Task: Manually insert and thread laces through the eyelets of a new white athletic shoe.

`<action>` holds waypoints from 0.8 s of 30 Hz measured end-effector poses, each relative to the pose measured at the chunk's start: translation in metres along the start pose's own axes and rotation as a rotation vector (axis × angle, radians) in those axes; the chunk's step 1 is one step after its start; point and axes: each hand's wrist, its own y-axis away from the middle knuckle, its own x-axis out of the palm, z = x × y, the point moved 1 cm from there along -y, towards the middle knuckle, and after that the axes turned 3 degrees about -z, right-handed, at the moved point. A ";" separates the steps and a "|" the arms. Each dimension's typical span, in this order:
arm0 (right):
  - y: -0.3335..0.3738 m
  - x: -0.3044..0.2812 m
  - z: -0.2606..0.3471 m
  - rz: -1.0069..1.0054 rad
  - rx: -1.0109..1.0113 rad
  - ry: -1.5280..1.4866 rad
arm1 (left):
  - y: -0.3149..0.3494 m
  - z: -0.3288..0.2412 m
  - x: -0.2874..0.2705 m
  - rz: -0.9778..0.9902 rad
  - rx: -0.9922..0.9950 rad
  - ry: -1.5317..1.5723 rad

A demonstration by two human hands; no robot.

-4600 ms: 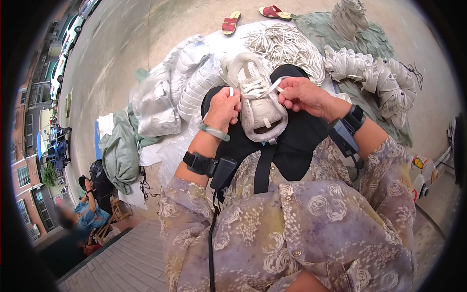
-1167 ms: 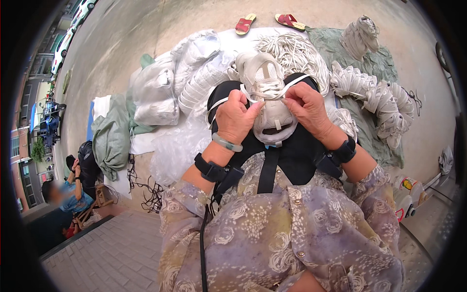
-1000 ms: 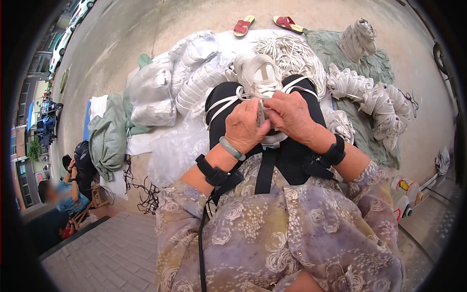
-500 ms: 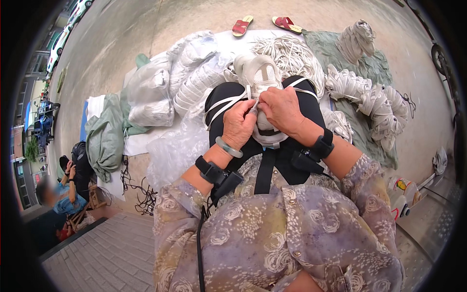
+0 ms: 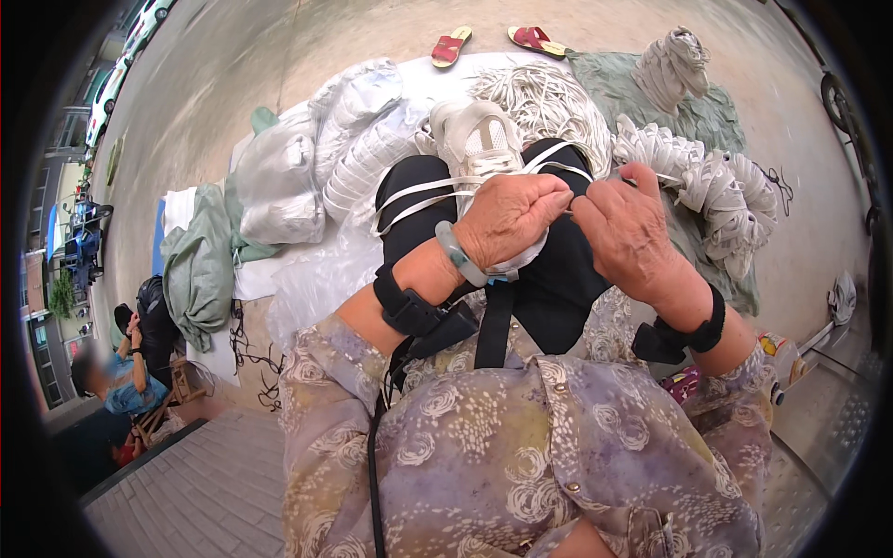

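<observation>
A white and beige sneaker (image 5: 479, 139) rests between my knees, toe pointing away, its rear partly hidden under my left hand. White shoelaces (image 5: 423, 197) spread from it across both dark trouser legs. My left hand (image 5: 521, 214) is closed in a fist above the shoe's right side, fingertips toward the right. Facing it, over my right thigh, my right hand (image 5: 628, 228) is also closed, its index finger bent and raised. The fingertips of both hands nearly meet. Whatever they pinch is too small and hidden to name.
Loose white laces (image 5: 544, 102) lie heaped beyond the shoe. Bundled pale shoes (image 5: 716, 186) sit on a green sheet at right. Wrapped white bundles (image 5: 279, 186) lie left. Red slippers (image 5: 451, 46) stand at the far edge. Another person (image 5: 135, 377) sits at far left.
Both hands have left the shoe's lacing and moved right, the right hand farther and nearer to me. The left hand has turned knuckles up. The view has shifted slightly.
</observation>
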 end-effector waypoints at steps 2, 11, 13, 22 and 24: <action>0.004 0.004 -0.001 -0.008 0.009 -0.018 | -0.003 0.006 0.001 0.076 -0.079 0.012; 0.004 0.010 0.002 0.002 -0.054 -0.090 | 0.006 0.016 -0.007 0.282 -0.322 0.166; 0.005 0.009 0.002 0.022 -0.051 -0.068 | 0.006 0.017 -0.008 0.317 -0.296 0.156; 0.007 0.014 0.001 0.045 -0.008 -0.115 | 0.004 0.019 -0.014 0.333 -0.349 0.234; 0.005 0.017 0.001 0.033 0.015 -0.159 | 0.007 0.016 -0.019 0.274 -0.331 0.194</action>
